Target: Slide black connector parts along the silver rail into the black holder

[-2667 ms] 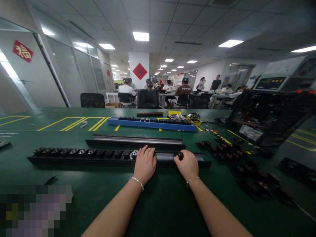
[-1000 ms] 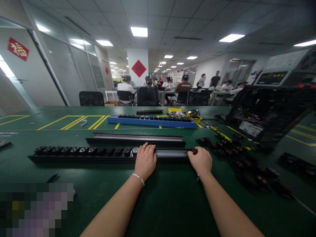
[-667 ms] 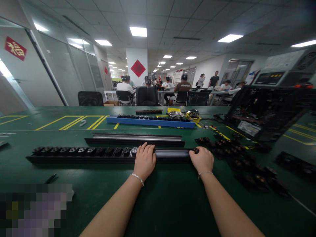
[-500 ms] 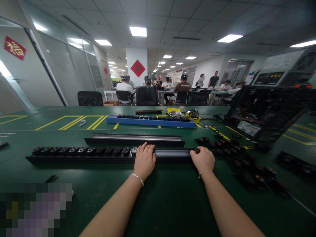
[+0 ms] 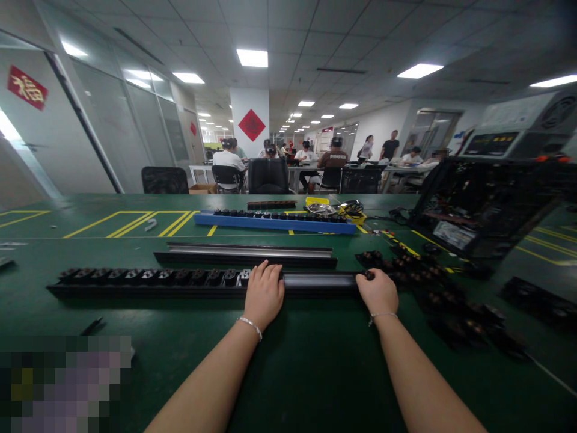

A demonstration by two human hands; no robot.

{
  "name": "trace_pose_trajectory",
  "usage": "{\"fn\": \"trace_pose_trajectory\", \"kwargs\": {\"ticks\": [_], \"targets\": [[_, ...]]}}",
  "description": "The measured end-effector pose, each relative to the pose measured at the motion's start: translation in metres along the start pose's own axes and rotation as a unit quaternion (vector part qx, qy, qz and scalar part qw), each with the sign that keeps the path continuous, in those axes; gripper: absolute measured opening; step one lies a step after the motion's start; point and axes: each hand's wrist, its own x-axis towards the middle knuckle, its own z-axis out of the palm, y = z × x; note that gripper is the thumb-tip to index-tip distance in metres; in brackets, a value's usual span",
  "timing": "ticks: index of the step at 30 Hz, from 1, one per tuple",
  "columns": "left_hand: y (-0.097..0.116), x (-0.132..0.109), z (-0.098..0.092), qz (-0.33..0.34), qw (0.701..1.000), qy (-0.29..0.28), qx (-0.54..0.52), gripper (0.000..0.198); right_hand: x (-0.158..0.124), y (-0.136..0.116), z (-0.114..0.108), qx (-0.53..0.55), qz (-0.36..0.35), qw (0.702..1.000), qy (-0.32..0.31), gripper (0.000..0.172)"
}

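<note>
Head view: left hand (image 5: 265, 293) draped over a socket-lined black channel (image 5: 148, 291), fingers' grip unclear; right hand (image 5: 379, 292) has its fingers clamped on a small black piece (image 5: 370, 275).

"福" on a red door sign (image 5: 27, 88), apparently "PUMPKIN" on a brown shirt (image 5: 332, 160)
</note>
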Motion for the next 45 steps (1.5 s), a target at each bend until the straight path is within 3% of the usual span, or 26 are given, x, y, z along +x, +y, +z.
{"fn": "trace_pose_trajectory", "kwargs": {"ticks": [18,38,45], "targets": [[0.0,0.0,0.0,0.0,1.0,0.004,-0.006,0.034,0.008,0.01,-0.005,0.019,0.07,0.997,-0.018,0.045],[-0.001,0.0,-0.001,-0.001,1.0,-0.001,-0.007,0.034,0.02,0.026,-0.007,0.034,0.091,0.995,-0.003,0.045],[0.0,0.0,-0.001,-0.001,1.0,0.0,-0.007,0.034,0.028,0.039,-0.017,0.031,0.135,0.99,0.013,0.048]]}}
